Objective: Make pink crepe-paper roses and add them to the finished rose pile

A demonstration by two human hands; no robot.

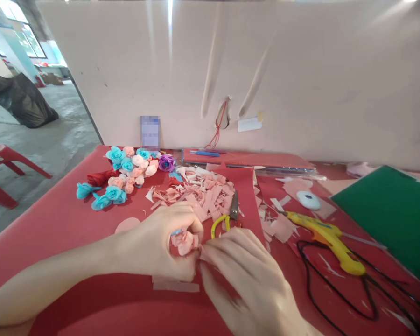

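My left hand [161,242] is curled round a small pink paper rose [184,242], held just above the red table [73,224]. My right hand [245,275] comes in from the lower right, its fingertips pinched on the pink paper at the rose's right side. Both hands meet at the table's front middle. A pink paper strip [175,284] lies flat below the left hand.
A heap of pink paper scraps [196,193] and yellow-handled scissors [227,217] lie just behind the hands. Finished blue, pink, red and purple paper roses [126,172] sit at back left. A yellow glue gun [332,240] with black cord lies right, beside a green sheet [388,214].
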